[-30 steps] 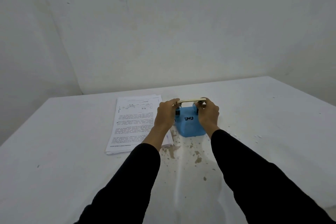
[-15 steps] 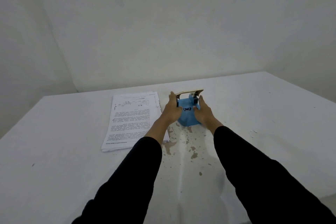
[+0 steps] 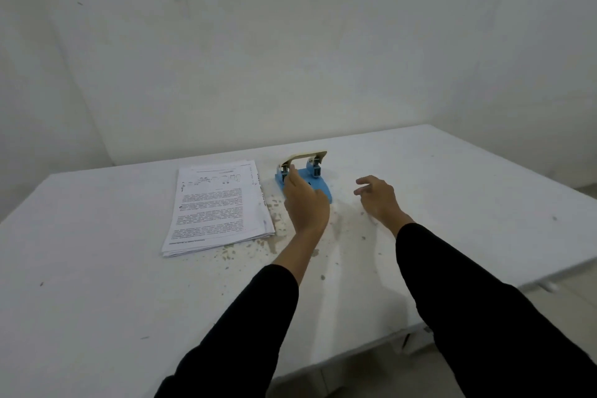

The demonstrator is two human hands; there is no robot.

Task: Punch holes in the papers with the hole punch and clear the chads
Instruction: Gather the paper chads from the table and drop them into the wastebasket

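Note:
A blue hole punch (image 3: 318, 179) with a cream lever stands flat on the white table (image 3: 97, 268), its lever raised. My left hand (image 3: 305, 203) lies over its front left part, fingers along the side and thumb on the base. My right hand (image 3: 378, 199) hovers just right of the punch with its fingers spread, touching nothing. A stack of printed papers (image 3: 219, 207) lies to the left of the punch, close beside it. Small paper chads (image 3: 276, 203) are scattered on the table between the stack and the punch and in front of both.
A bare white wall (image 3: 290, 58) runs close behind the table. The table's right edge (image 3: 549, 271) drops to the floor at the right. Black sleeves cover both forearms.
The punch was held up and tilted between both hands; now it sits flat on the table. My right hand has let go and moved off to the right, while the left stays on it.

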